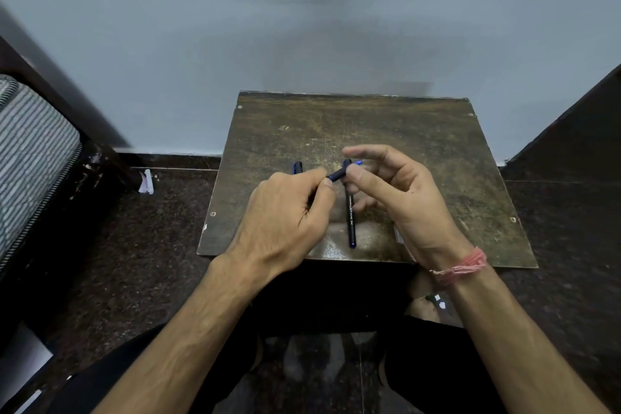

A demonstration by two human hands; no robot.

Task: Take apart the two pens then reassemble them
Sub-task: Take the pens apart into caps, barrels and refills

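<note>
My left hand (289, 212) is closed around a dark pen (337, 175) whose front end sticks out to the right. My right hand (403, 198) pinches that end between thumb and forefinger, where a small blue part (359, 163) shows. A second black pen (350, 215) with white print lies lengthwise on the small wooden table (437, 144), between my two hands. A dark blue pen cap (297, 167) lies on the table just behind my left hand. Most of the held pen is hidden inside my left fist.
The table stands against a pale blue wall (302, 27). Dark stone floor (151, 245) surrounds it, with a scrap of white paper (147, 182) at the left. A striped cushion (30, 151) on dark furniture is at the far left, a dark panel (578, 131) at the right.
</note>
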